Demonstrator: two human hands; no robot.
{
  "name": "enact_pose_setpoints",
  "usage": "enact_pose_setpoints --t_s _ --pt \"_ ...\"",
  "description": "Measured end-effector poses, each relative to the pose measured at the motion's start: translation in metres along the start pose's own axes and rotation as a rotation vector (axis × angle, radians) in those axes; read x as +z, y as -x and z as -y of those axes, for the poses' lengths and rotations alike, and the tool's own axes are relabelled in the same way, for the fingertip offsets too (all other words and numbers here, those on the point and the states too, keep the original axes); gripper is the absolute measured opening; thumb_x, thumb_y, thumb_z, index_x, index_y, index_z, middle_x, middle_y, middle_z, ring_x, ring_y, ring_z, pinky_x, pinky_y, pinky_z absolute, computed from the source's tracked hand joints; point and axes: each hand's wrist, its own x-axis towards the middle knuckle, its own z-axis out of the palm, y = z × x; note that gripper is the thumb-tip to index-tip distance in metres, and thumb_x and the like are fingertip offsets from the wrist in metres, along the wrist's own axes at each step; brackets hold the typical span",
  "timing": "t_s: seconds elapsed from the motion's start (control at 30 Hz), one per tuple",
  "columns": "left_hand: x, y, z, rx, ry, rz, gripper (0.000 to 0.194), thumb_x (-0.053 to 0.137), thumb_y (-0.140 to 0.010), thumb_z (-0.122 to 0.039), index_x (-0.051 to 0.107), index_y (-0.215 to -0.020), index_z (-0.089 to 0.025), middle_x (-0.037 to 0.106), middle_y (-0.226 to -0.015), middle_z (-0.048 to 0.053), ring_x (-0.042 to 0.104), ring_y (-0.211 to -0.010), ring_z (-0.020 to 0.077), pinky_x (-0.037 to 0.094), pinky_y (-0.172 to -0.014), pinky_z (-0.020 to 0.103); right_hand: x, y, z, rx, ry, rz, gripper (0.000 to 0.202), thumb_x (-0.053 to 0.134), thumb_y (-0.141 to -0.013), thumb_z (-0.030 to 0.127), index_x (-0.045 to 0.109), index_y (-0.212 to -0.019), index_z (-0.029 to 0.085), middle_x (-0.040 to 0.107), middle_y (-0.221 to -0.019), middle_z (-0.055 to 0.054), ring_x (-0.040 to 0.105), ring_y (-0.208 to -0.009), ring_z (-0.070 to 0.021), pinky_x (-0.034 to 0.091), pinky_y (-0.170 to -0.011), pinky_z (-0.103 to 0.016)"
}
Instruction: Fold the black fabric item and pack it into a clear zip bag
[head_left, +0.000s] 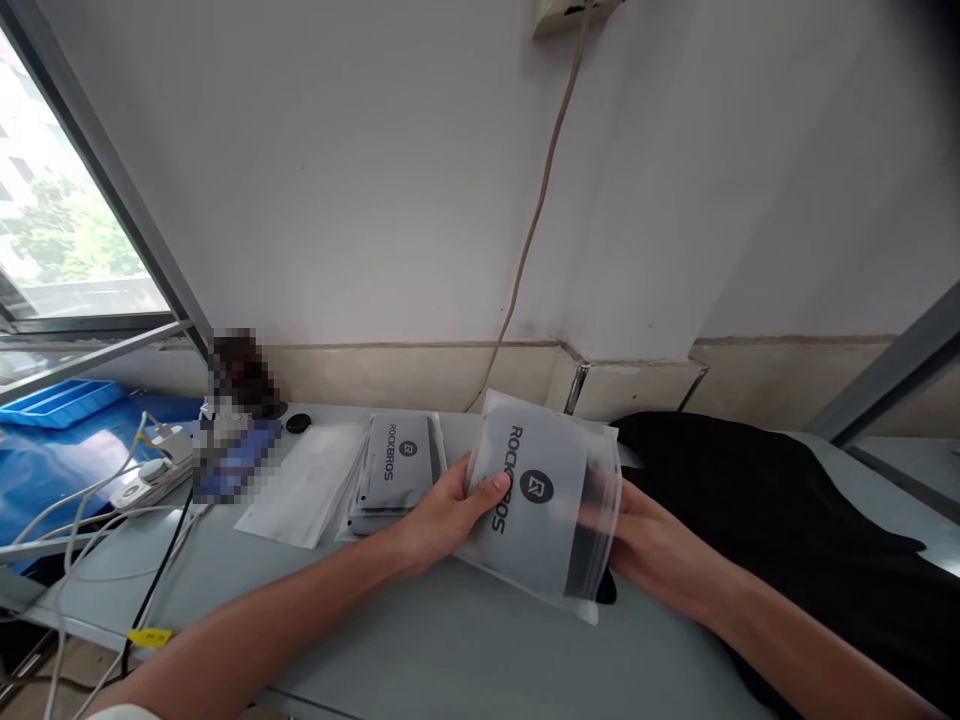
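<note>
A frosted plastic zip bag [551, 460] with a printed ROCKBROS logo is held up over the table, tilted. My left hand [457, 505] grips its left side, thumb on the front face and fingers behind. At the zip end on the right is my right hand [637, 530], its fingers showing blurrily through the translucent plastic; whether they are inside or behind the bag I cannot tell. Something dark shows through that end, and a black tip sticks out at the lower corner. Beyond my left forearm lies a stack of similar filled bags [397, 460].
Flat frosted bags [307, 490] lie left of the stack, near a small black round object [298, 423]. Black cloth [750, 500] covers the table's right part. White cables and a power strip [154, 480] sit at left, by a blue tray [64, 400]. A wall stands behind.
</note>
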Motion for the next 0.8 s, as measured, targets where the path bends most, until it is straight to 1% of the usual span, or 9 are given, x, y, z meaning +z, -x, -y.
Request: enact_pose_setpoints --t_s 0.1,0.2,0.3,0.37,0.43,0.53,0.6,0.7,0.8 --pt "0.001 0.001 0.002 -0.006 -0.055 0.044 0.067 0.073 -0.089 -0.065 0.056 -0.138 -0.023 0.067 -0.136 0.012 0.064 -0.125 0.0309 0.055 -0.095 0.04 -0.002 -0.002 -0.002 -0.036 -0.053 -0.088 0.047 0.087 -0.078 0.054 0.077 -0.117 0.032 0.079 -0.126 -0.007 0.07 -0.122 -0.0358 0.057 -0.106 -0.05" --pt "0.003 0.002 0.003 0.034 -0.038 0.12 0.063 0.073 -0.09 -0.063 0.059 -0.135 -0.022 0.069 -0.134 0.012 0.064 -0.126 0.0307 0.053 -0.099 0.041 -0.005 -0.001 0.002 -0.025 -0.013 -0.053 0.049 0.087 -0.076 0.056 0.077 -0.118 0.032 0.079 -0.126 -0.008 0.07 -0.122 -0.0375 0.058 -0.104 -0.053" --pt "0.005 0.003 0.004 0.052 -0.02 0.145 0.057 0.076 -0.089 -0.06 0.065 -0.128 -0.019 0.072 -0.127 0.013 0.066 -0.123 0.0296 0.05 -0.105 0.042 -0.007 0.002 0.008 -0.038 0.124 -0.006 0.05 0.082 -0.079 0.061 0.078 -0.118 0.029 0.079 -0.124 -0.01 0.07 -0.12 -0.0394 0.059 -0.102 -0.055" --pt "0.006 0.002 0.004 0.043 -0.014 0.121 0.057 0.079 -0.086 -0.058 0.067 -0.123 -0.017 0.073 -0.123 0.014 0.068 -0.118 0.0298 0.051 -0.104 0.043 -0.007 0.002 0.009 -0.039 0.181 0.042 0.052 0.081 -0.08 0.061 0.078 -0.119 0.026 0.079 -0.124 -0.012 0.071 -0.118 -0.0396 0.06 -0.099 -0.054" --pt "0.006 0.001 0.004 0.045 -0.01 0.079 0.056 0.082 -0.084 -0.057 0.068 -0.119 -0.016 0.074 -0.122 0.014 0.069 -0.114 0.0297 0.052 -0.102 0.043 -0.007 0.0 0.008 -0.051 0.165 0.036 0.058 0.084 -0.079 0.058 0.075 -0.125 0.025 0.079 -0.124 -0.012 0.073 -0.112 -0.0381 0.062 -0.095 -0.051" --pt "0.005 0.0 0.005 0.058 0.002 0.02 0.055 0.084 -0.082 -0.055 0.066 -0.119 -0.018 0.073 -0.123 0.013 0.069 -0.114 0.0294 0.053 -0.1 0.041 -0.004 -0.003 0.003 -0.08 0.079 -0.103 0.071 0.088 -0.074 0.055 0.067 -0.135 0.025 0.079 -0.123 -0.011 0.076 -0.101 -0.0353 0.064 -0.087 -0.047" --pt "0.004 -0.001 0.006 0.071 0.013 -0.03 0.055 0.084 -0.083 -0.055 0.065 -0.12 -0.018 0.073 -0.125 0.013 0.068 -0.116 0.0297 0.053 -0.1 0.041 0.001 -0.004 0.0 -0.078 0.034 -0.182 0.076 0.091 -0.071 0.053 0.065 -0.137 0.025 0.08 -0.121 -0.011 0.077 -0.098 -0.0339 0.065 -0.081 -0.043" --pt "0.002 -0.003 0.011 0.102 0.031 -0.125 0.056 0.083 -0.084 -0.055 0.063 -0.121 -0.017 0.072 -0.125 0.013 0.067 -0.117 0.0305 0.053 -0.101 0.042 0.01 -0.004 0.0 -0.063 -0.03 -0.216 0.072 0.09 -0.074 0.052 0.066 -0.136 0.027 0.08 -0.121 -0.008 0.077 -0.102 -0.0309 0.065 -0.078 -0.036" --pt "0.002 -0.006 0.016 0.144 0.038 -0.195 0.058 0.081 -0.085 -0.055 0.061 -0.123 -0.017 0.071 -0.127 0.014 0.066 -0.118 0.0309 0.052 -0.102 0.043 0.01 -0.006 0.003 -0.043 -0.077 -0.205 0.063 0.089 -0.076 0.052 0.07 -0.13 0.027 0.081 -0.116 -0.007 0.076 -0.1 -0.0265 0.063 -0.079 -0.031"
